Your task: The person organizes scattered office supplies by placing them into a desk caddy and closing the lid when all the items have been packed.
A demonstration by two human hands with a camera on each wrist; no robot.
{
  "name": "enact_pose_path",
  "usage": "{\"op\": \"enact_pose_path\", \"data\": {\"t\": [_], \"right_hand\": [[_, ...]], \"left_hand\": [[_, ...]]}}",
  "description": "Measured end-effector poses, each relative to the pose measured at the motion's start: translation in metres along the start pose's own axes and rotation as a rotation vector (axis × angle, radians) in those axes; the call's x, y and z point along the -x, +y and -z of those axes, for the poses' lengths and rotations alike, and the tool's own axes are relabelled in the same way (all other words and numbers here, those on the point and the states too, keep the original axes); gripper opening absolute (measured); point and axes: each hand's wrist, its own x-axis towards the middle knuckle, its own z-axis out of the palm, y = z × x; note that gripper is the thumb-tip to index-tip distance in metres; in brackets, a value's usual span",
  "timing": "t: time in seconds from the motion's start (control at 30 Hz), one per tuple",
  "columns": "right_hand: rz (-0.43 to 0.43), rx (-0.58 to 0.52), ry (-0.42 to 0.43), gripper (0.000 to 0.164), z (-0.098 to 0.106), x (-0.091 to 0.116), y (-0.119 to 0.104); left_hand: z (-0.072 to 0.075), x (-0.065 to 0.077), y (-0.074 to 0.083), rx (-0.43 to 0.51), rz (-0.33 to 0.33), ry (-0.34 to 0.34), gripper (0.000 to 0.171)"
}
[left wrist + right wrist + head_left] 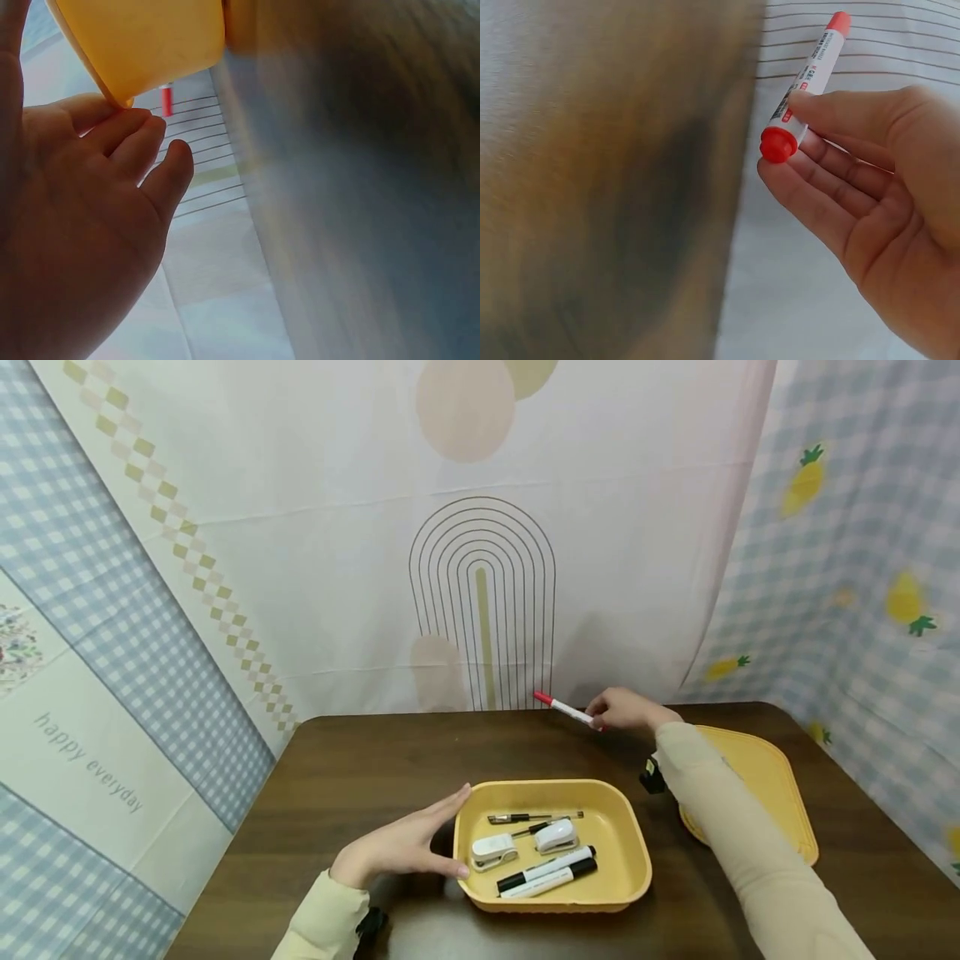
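Between thumb and fingers my right hand (626, 707) pinches a white marker with a red cap (570, 710), over the table's back edge. In the right wrist view the marker (806, 82) slants up, its red end plug nearest the palm. My left hand (408, 843) rests against the left side of a yellow plastic basket (633, 860), thumb and fingers spread and not curled round it. Inside the basket lie two white staplers (493, 850), two black-capped white markers (551, 878) and black pens (525, 817). The left wrist view shows fingertips (154, 124) at the basket's corner.
A yellow lid or tray (772, 785) lies on the right of the dark wooden table (360, 752), partly under the right sleeve. Behind the table hangs a white patterned cloth (337, 610); blue checked cloth (862, 635) is at the right. A black wrist device (652, 775) sits under the right forearm.
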Motion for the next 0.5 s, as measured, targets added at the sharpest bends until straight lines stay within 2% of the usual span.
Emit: {"op": "enact_pose_path", "data": {"t": [0.27, 0.5], "right_hand": [[0.048, -0.046, 0.068, 0.023, 0.043, 0.018, -0.011], [0.031, -0.153, 0.123, 0.029, 0.069, 0.038, -0.028]], "left_hand": [[0.002, -0.002, 0.002, -0.015, -0.003, 0.001, 0.111], [0.001, 0.000, 0.004, -0.027, -0.002, 0.000, 0.111]]}}
